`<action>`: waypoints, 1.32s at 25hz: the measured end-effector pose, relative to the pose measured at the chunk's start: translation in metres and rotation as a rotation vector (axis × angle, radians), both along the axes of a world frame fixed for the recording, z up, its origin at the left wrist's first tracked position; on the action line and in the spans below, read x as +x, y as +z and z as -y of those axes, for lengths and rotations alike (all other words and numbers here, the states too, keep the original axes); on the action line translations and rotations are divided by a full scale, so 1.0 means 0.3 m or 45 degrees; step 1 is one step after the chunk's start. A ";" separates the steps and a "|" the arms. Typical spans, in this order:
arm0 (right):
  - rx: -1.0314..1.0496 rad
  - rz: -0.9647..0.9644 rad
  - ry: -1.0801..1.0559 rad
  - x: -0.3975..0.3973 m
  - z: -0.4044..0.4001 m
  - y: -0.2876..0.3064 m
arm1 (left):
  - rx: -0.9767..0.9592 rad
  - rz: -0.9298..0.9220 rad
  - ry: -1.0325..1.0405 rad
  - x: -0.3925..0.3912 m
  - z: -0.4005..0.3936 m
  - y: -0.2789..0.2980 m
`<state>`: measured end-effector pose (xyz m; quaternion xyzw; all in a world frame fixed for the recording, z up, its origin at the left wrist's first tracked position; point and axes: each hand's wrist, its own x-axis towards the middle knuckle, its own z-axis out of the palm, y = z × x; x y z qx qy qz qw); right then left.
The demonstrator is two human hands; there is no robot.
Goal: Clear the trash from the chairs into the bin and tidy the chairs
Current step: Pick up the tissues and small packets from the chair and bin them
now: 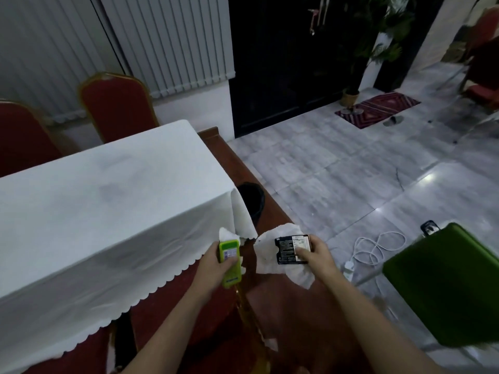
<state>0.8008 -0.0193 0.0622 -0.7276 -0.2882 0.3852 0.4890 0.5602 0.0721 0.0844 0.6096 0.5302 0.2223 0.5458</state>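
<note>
My left hand [216, 261] grips a lime-green carton [229, 261] together with a bit of white tissue [225, 233], held just below the corner of the white tablecloth. My right hand [314, 256] holds a small black packet [291, 249] with a crumpled white tissue [272, 260] under it. A black bin [252, 202] stands on the floor beyond my hands, half hidden by the table corner. Red chair seats [210, 314] show under the tablecloth's edge below my arms. A scrap of white paper [271, 344] lies near a gold chair frame.
The table with the white cloth [108, 198] fills the left. Two red chair backs [116, 109] stand behind it. A green chair seat [445, 287] sits at the right, with a white cable [378, 247] and a phone [429, 228] on the marble floor.
</note>
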 end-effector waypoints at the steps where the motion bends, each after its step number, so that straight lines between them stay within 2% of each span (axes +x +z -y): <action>1: -0.014 0.009 0.017 0.059 0.006 0.001 | 0.030 -0.030 -0.009 0.071 -0.002 0.012; 6: 0.012 -0.047 -0.020 0.310 0.028 -0.004 | -0.011 0.059 -0.065 0.383 -0.023 0.016; 9: 0.018 -0.075 -0.088 0.414 0.003 -0.011 | -0.021 0.101 -0.042 0.484 -0.116 0.008; 13: -0.035 -0.062 -0.014 0.495 -0.090 0.002 | -0.060 0.118 0.019 0.568 -0.234 -0.030; 20: -0.149 0.058 0.245 0.628 -0.469 -0.011 | -0.116 0.086 0.176 0.722 -0.462 -0.159; 23: -0.245 0.071 0.371 0.676 -0.654 -0.014 | -0.191 0.087 0.328 0.756 -0.582 -0.181; 28: -0.218 0.084 0.410 0.767 -0.909 -0.005 | -0.372 0.095 0.455 0.848 -0.749 -0.192; 33: -0.239 0.043 0.450 0.873 -1.191 -0.083 | -0.390 0.124 0.533 0.987 -0.975 -0.199</action>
